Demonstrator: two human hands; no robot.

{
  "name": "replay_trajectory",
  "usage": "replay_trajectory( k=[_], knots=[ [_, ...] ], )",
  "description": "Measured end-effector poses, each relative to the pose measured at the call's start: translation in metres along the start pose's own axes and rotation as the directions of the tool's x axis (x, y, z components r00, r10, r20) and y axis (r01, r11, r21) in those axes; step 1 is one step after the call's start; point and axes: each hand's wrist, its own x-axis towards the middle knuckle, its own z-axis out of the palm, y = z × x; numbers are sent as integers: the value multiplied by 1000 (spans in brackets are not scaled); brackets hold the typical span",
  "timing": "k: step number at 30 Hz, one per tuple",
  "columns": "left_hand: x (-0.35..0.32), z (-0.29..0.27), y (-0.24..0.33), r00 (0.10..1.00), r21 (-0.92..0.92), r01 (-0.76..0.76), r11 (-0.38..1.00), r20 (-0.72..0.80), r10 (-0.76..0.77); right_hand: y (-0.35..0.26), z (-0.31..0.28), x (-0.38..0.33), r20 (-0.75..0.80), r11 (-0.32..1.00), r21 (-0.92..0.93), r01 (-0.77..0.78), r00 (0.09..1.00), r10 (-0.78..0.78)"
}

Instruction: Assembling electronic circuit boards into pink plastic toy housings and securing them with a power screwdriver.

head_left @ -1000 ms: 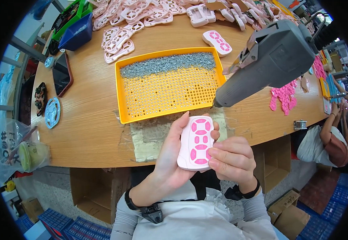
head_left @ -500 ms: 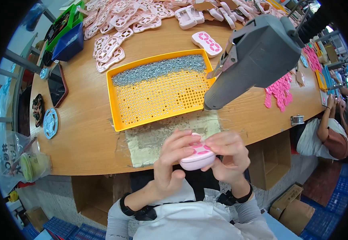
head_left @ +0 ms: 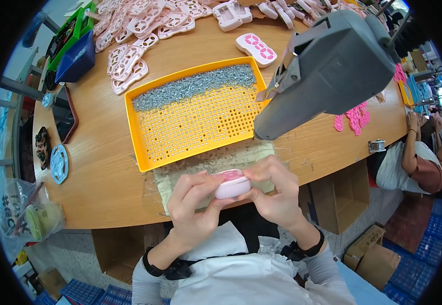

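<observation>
Both the left hand (head_left: 193, 203) and the right hand (head_left: 274, 190) grip a pink-and-white remote casing (head_left: 231, 184) at the table edge (head_left: 104, 213), over a worn mat (head_left: 200, 168); beyond lies the yellow screw tray (head_left: 145, 157), then a grey hanging screwdriver (head_left: 327, 71)

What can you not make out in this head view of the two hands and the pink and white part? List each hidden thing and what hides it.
- Underside of the pink and white part: covered by the left hand and right hand.
- Tip of the grey power tool: it blocks the right rim of the yellow tray.
- Small metal pieces in the tray: too small to identify.
- The neighbouring person: cut off by the picture's rim.
</observation>
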Motion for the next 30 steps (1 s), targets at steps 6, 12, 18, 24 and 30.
replay_trajectory(
  k=[6, 12, 18, 24, 30],
  knots=[
    [8, -7, 2, 999, 57, 3, 998, 50, -6, 2, 1, 6, 20, 998, 27, -53, 998, 53],
    [23, -19, 15, 974, 203, 16, 979, 220, -62, -3, -2, 7, 63, 995, -7, -95, 993, 95],
    [25, -19, 13, 975, 151, -63, 987, 220, 28, 0, 5, 1, -32, 977, 166, -133, 990, 140],
    [42, -29, 26, 930, 317, -214, 924, 354, 94, -7, -4, 13, 74, 996, 28, -86, 994, 84],
    [61, -33, 22, 901, 383, -261, 886, 426, 82, -8, 0, 36, 154, 995, -56, -83, 984, 90]
  ],
)
